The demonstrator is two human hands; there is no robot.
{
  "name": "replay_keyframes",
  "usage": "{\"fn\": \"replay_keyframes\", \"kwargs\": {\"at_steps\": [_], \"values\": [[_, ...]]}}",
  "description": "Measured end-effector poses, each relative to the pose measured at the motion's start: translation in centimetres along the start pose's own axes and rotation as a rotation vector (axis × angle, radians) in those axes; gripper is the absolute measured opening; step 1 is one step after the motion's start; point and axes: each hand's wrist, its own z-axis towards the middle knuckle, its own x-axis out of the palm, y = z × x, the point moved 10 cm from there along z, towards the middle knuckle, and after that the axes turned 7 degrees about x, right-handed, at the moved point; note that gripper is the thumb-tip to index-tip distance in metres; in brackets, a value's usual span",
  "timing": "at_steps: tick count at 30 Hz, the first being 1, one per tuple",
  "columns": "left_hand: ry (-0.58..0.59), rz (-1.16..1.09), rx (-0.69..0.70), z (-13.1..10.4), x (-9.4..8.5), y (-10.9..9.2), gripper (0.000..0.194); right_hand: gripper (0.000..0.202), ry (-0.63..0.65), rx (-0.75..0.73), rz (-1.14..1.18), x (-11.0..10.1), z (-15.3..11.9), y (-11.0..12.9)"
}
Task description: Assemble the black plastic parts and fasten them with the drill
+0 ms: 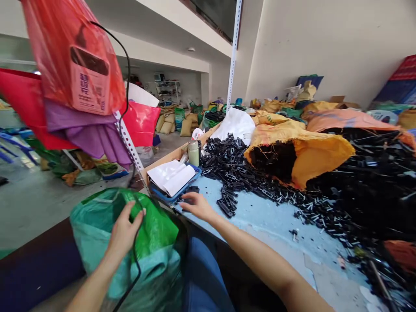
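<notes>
My left hand (125, 229) is over the mouth of a green woven sack (156, 225), its thumb and forefinger apart. A thin black cable (138, 260) hangs down beside that hand. My right hand (199, 207) reaches over the table's near edge, fingers spread and seemingly holding nothing. Just beyond its fingertips are a few small black plastic parts (193, 189) by a blue tray (196, 173). White paper (172, 177) covers much of the tray. To the right of this hand lies a spread heap of similar black parts (229, 199).
An orange sack (325, 158) lies open on its side on the light-blue tabletop (260, 212), among dark parts and pale pins. A pale green bottle (193, 153) stands behind the tray. On the left, a red plastic bag (113, 82) hangs by a perforated metal post (130, 145).
</notes>
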Motion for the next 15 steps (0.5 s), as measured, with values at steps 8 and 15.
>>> {"fn": "replay_keyframes", "kwargs": {"at_steps": [8,15], "values": [[0.184,-0.159,0.713,-9.6,14.9,-20.0,0.035,0.03,-0.375,0.279,-0.202,-18.2,-16.0,-13.3],[0.239,-0.018,0.447,5.5,32.5,-23.9,0.05,0.029,-0.818,0.097,-0.787,-24.8,-32.3,-16.8]]}}
